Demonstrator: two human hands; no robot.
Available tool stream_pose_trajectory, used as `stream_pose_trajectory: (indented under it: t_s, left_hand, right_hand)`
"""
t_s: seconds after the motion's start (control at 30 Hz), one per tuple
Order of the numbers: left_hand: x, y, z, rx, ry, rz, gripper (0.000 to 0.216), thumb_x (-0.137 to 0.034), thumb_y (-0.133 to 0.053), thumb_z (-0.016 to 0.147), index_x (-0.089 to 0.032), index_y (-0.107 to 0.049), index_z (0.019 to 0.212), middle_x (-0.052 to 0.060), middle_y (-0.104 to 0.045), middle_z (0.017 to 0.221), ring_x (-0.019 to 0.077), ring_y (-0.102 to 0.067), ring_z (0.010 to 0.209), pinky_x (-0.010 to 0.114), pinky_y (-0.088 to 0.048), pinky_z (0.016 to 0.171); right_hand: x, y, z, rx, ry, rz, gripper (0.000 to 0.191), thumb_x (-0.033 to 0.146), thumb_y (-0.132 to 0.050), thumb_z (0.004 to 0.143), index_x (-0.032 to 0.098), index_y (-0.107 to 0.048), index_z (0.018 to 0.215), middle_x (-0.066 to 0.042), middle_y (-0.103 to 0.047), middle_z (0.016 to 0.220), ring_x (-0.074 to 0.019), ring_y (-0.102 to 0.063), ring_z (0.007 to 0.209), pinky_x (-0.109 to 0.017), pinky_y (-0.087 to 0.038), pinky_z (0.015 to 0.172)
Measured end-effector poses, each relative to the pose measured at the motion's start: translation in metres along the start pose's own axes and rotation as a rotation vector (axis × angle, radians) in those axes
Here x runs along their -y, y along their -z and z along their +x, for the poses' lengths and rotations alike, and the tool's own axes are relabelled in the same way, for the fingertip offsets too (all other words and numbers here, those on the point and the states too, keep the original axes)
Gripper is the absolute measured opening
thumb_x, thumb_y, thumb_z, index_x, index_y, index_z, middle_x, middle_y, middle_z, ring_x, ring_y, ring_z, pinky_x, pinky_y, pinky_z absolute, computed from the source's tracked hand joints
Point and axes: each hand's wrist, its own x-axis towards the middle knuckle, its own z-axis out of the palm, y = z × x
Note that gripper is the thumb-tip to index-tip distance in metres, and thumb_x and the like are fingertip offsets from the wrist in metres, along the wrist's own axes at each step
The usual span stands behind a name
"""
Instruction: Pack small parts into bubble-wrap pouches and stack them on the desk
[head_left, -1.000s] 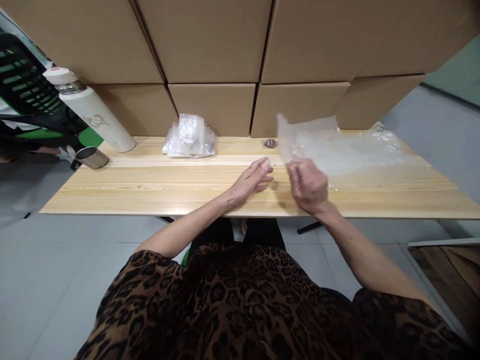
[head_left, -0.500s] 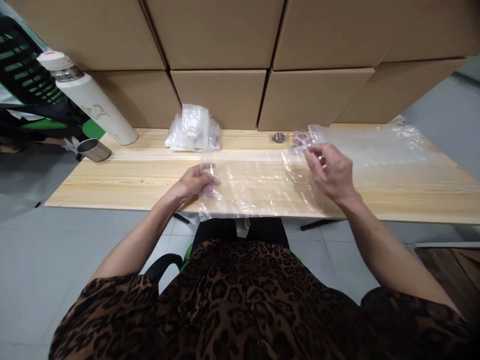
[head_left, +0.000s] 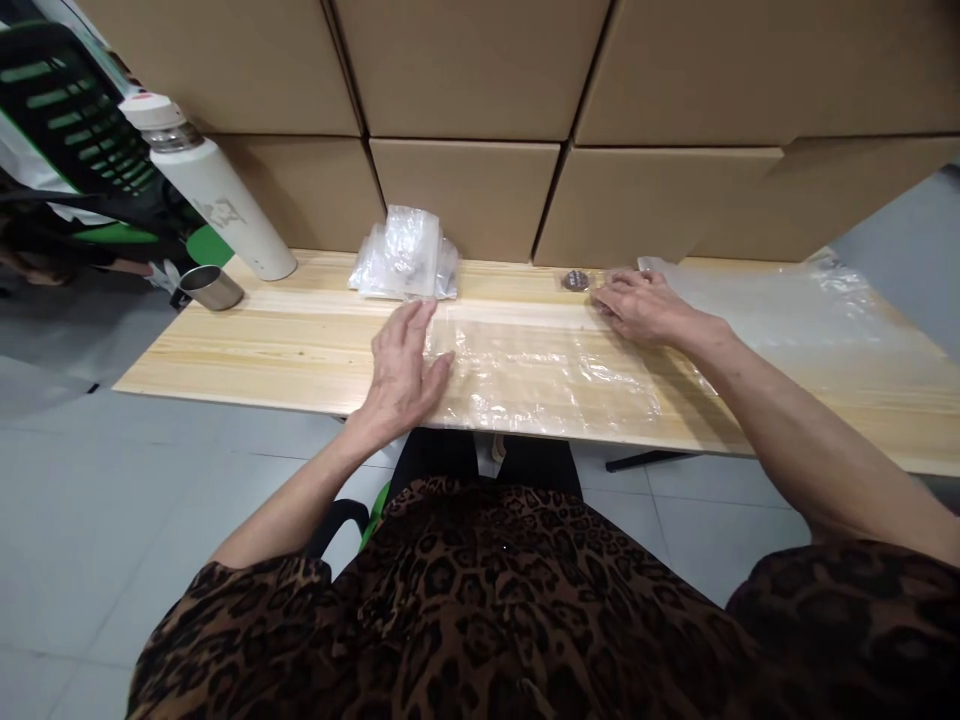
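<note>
Presses clear plastic sheet flat at the bench near edge, left hand splayed open, right hand flat on its far corner, neither gripping; likely limp, slippery, best pinched at corners.

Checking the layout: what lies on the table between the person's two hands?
In the head view, a flat clear plastic bag spans between left hand and right hand.
</note>
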Motion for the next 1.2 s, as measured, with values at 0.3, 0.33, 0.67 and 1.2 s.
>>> stream_pose_trajectory:
  t_s: [0.3,0.33,0.67,1.2]
  left_hand:
    - [-0.02,-0.02,-0.001,0.516,-0.024,-0.002,0.047,-0.041,-0.052,0.107,-0.02,-0.064,0.148,0.016,-0.055,0.167,0.0387,-0.044,0.161,0.066,-0.028,0.134]
    - [-0.02,-0.02,0.0,0.504,-0.006,-0.034,0.047,-0.041,-0.054,0.107,-0.019,-0.064,0.147,0.017,-0.054,0.168,0.0391,-0.042,0.162,0.066,-0.026,0.135]
    - [-0.072,-0.053,0.022,0.31,0.646,-1.457,0.055,-0.048,-0.069,0.102,-0.025,-0.056,0.151,0.018,-0.072,0.14,0.0242,-0.081,0.105,0.044,-0.066,0.097]
    - [-0.085,-0.067,0.025,0.072,0.957,-1.765,0.021,-0.022,-0.073,0.1,-0.019,-0.058,0.115,0.004,-0.077,0.101,0.0171,-0.082,0.079,0.037,-0.065,0.089]
  right_hand:
    - [-0.006,0.013,0.001,-0.34,-0.248,0.332,0.022,0.024,-0.059,0.097,0.017,-0.068,0.116,-0.021,-0.075,0.126,-0.034,-0.065,0.121,-0.053,-0.043,0.111]
    - [-0.001,0.018,-0.001,-0.448,-0.319,0.456,0.024,0.026,-0.06,0.096,0.017,-0.067,0.118,-0.021,-0.076,0.124,-0.033,-0.067,0.116,-0.051,-0.048,0.105]
    - [0.134,0.048,-0.026,-0.114,0.028,1.252,0.041,0.067,-0.076,0.089,0.027,-0.073,0.099,-0.006,-0.078,0.096,-0.0228,-0.072,0.083,-0.04,-0.059,0.071]
    - [0.04,-0.002,0.055,-0.123,-0.278,0.151,0.039,0.023,-0.036,0.105,0.007,-0.065,0.124,-0.031,-0.071,0.124,-0.0408,-0.063,0.118,-0.057,-0.047,0.104]
